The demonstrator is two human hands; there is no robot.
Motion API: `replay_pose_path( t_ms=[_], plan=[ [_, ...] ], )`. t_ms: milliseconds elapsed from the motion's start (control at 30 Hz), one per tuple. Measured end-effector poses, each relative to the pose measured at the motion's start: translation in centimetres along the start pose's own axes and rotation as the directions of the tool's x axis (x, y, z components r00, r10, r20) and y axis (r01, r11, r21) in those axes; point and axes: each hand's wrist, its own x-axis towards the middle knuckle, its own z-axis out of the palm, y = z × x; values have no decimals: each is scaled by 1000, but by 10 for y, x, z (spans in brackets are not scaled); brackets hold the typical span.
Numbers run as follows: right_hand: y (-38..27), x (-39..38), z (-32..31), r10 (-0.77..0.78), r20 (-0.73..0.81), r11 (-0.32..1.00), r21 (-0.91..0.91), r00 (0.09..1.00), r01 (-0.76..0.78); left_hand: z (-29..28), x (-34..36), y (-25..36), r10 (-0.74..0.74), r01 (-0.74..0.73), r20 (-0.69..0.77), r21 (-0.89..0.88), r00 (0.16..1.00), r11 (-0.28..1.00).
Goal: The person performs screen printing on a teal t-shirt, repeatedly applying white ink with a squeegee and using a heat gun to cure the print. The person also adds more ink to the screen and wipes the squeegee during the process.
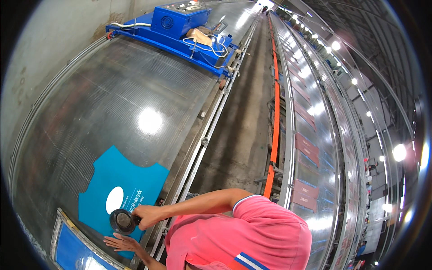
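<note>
A teal cut shirt panel (pixel 119 168) lies flat on the long, shiny dark printing table, with a white oval and white lettering printed on it. My right hand (pixel 147 217) is closed round the handle of what looks like a black hair dryer (pixel 123 220). Its round head hangs over the panel, just below the oval, and hides part of the print. Beside it, my left hand (pixel 120 243) is open, fingers spread, over the panel's lower edge. That hand holds nothing; I cannot tell whether it touches the cloth.
A framed blue printing screen (pixel 78 243) sits at the near left, close to my left hand. Farther along, a blue machine (pixel 173 38) with cables spans the table. A metal rail (pixel 198 155) edges the table. Across the aisle, reddish-brown panels (pixel 306 195) lie on another long table.
</note>
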Motion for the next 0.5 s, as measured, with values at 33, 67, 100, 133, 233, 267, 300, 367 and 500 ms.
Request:
replay_pose_path(
  t_ms=[33, 67, 100, 133, 233, 267, 300, 367, 500],
  plan=[
    [0, -5, -5, 25, -5, 1000, -11, 1000, -25, 1, 0, -2, 92, -91, -83, 16, 992, 996],
    [1, -13, -13, 57, -20, 998, -20, 998, -57, -1, 2, 5, 40, -40, -3, 51, 999, 998],
    [2, -22, -22, 89, -35, 996, -28, 995, -90, -2, 4, 14, -14, 7, 76, 90, 997, 996],
    [1, -31, -33, 105, -51, 994, -22, 993, -106, -5, 9, 23, -74, 53, 146, 140, 987, 989],
    [-3, -63, -66, 168, -124, 985, -17, 978, -171, -1, 6, 54, 106, -125, 131, 145, 986, 982],
    [1, -70, -74, 184, -162, 982, -11, 970, -188, -6, 6, 68, 139, -162, 207, 98, 968, 982],
    [2, -79, -84, 201, -197, 979, -7, 960, -206, -15, 4, 84, 171, -192, 281, 49, 944, 980],
    [-13, -83, -104, 160, -225, 980, -80, 961, -182, -54, 16, 116, 146, -191, 515, 36, 845, 981],
    [-29, -98, -124, 273, -365, 948, -57, 890, -313, -79, 13, 131, 298, -235, 470, -189, 831, 953]
  ],
)
